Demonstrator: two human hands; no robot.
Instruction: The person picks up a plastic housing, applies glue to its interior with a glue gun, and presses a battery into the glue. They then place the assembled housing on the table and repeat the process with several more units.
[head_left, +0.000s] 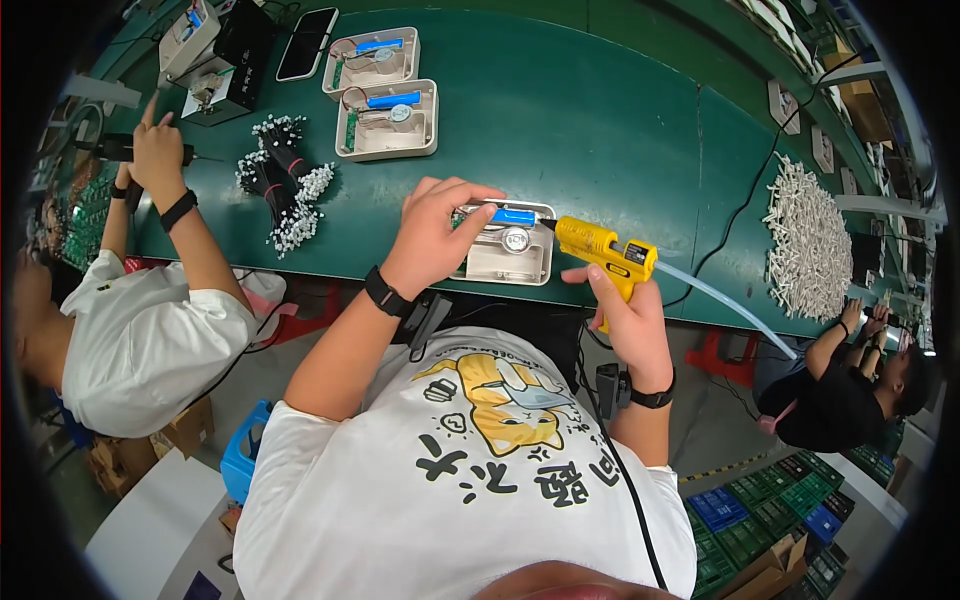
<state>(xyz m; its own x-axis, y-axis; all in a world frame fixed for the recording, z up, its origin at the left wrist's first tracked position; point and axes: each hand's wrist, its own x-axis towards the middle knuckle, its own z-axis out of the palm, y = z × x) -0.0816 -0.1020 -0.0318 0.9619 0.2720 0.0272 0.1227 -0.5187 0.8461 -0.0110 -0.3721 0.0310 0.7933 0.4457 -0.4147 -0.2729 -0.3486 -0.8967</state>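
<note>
The left hand (435, 235), at the centre of the frame, lies over the left end of an open white casing (495, 266), thumb and forefinger beside the blue battery (515, 216) inside; whether they pinch it I cannot tell. Right of centre, the right hand (637, 325) is wrapped around the handle of a yellow glue gun (588, 240), its nozzle at the battery's right end. Wire bundles (275, 190) lie upper left on the green table (560, 120), below a phone (307, 44).
</note>
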